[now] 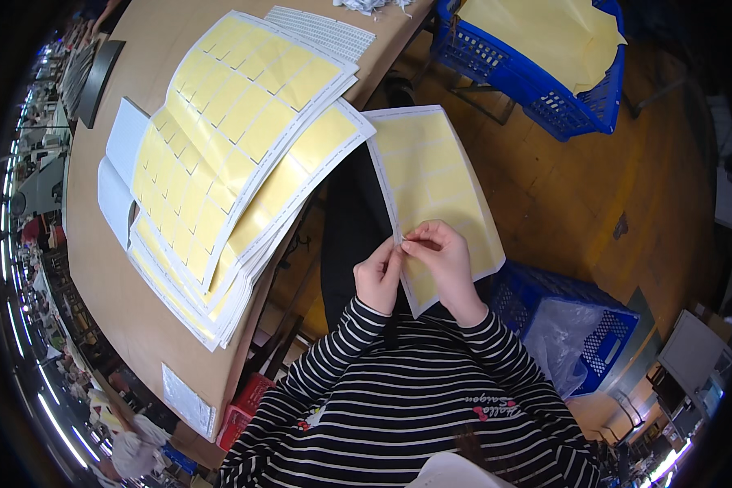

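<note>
A yellow sheet [423, 171] with a white border and pale grid lines hangs over my lap. My left hand [378, 276] pinches its left border between thumb and fingers. Right beside it, my right hand [445, 264] grips the same border, thumb and index finger pressed together. The fingertips of both hands nearly meet there; whatever small bit lies between them is hard to make out. To the left, a thick stack of similar yellow sheets [244, 106] lies on the table, with rows of small dark cut marks on the top one.
The brown table [114, 276] fills the left side, holding a clear plastic packet [189, 400] and white scraps [370, 5]. A blue crate [537, 98] with yellow sheets stands at the upper right. Another blue crate [618, 350] with plastic film sits by my right elbow, a red basket [248, 398] at lower left.
</note>
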Motion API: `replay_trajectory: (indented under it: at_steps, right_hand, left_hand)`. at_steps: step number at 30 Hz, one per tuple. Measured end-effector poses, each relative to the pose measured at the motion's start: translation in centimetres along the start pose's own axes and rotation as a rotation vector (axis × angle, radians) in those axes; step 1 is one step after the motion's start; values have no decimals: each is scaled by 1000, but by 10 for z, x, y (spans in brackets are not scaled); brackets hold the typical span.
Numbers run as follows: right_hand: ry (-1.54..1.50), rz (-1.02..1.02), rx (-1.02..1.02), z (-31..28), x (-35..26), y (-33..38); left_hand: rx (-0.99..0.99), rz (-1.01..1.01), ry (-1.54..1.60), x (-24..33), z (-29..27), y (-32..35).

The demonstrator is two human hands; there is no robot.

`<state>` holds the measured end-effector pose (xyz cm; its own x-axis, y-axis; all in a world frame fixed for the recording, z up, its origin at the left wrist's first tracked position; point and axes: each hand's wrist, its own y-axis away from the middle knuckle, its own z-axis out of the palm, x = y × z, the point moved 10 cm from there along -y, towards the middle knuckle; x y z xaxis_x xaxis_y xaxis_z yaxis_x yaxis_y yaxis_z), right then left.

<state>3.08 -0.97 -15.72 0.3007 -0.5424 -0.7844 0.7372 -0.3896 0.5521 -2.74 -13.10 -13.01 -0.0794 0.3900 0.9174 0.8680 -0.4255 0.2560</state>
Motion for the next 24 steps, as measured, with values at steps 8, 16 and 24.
replay_trajectory:
  at_steps: [8,16,24]
  right_hand:
    - [33,-91,45,-1,-7,4]
    - [-76,12,-149,10,-6,-4]
    - [-38,26,-59,19,-12,-3]
  left_hand:
    - [-52,67,-153,14,2,1]
    - [-143,81,-76,18,-2,-9]
    - [-62,104,-216,18,-15,-12]
